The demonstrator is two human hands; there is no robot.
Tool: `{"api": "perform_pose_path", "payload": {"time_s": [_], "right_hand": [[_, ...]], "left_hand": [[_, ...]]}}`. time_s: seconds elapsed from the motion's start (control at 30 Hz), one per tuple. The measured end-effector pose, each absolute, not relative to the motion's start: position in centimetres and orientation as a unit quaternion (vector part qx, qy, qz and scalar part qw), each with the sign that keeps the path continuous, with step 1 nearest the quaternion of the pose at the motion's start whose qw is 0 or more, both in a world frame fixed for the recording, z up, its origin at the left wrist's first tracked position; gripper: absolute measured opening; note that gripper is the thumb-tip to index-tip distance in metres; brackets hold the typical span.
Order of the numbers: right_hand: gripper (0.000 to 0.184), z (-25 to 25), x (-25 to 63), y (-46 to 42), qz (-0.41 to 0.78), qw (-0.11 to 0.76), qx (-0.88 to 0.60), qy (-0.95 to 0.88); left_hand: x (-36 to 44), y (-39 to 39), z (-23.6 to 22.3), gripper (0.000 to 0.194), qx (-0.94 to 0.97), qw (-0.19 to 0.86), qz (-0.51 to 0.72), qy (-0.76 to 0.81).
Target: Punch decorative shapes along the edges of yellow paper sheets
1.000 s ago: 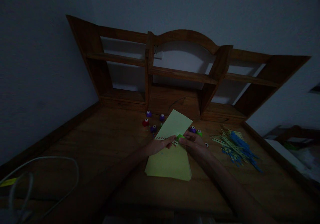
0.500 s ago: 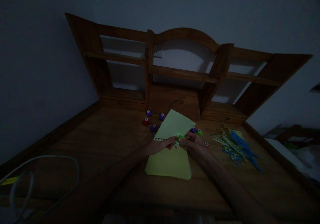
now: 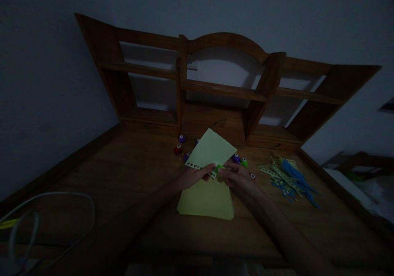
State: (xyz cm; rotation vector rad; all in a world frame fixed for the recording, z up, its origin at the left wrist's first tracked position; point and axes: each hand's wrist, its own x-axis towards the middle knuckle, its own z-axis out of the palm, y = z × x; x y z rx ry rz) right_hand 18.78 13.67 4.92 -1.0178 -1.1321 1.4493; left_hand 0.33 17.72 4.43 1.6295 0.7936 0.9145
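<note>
Wooden desk [image 3: 129, 165] beneath a pale sheet [image 3: 212, 146], small heart-like holes edging it.

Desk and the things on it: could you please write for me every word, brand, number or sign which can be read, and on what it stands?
No readable word, label, brand or number.
Held sheet: a row of small punched shapes, not letters.
Stack of sheets: no writing visible.
Red punch, purple punch: any marks are too small.
Wall socket: too small and dark.
</note>
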Motion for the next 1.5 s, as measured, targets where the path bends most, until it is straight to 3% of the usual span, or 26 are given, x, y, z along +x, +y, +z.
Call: {"api": "perform_pose_path", "payload": {"time_s": [0.27,0.5,0.7,0.9,1.17,1.5], "right_hand": [[0.023,5.3,19.7,13.8,0.635,0.493,-0.417,-0.424],[0.024,4.6,20.4,15.1,0.733,0.511,-0.322,-0.312],[0.009,4.7,20.9,15.3,0.767,0.511,-0.322,-0.218],[0.02,4.3,21.3,15.0,0.79,0.468,-0.319,-0.235],[0.014,3.9,21.2,15.1,0.751,0.486,-0.361,-0.263],[0.034,3.7,20.5,15.5,0.671,0.519,-0.414,-0.329]], "left_hand": [[-0.3,18.4,4.8,0.047,0.612,0.512,0.447,0.405],[0.0,18.6,5.3,0.037,0.623,0.549,0.439,0.343],[0.0,18.5,5.5,0.035,0.628,0.536,0.448,0.344],[0.0,18.7,5.3,0.04,0.632,0.534,0.444,0.343],[0.0,18.9,5.0,0.041,0.627,0.537,0.44,0.353],[0.0,18.8,5.4,0.04,0.618,0.529,0.449,0.37]]}}
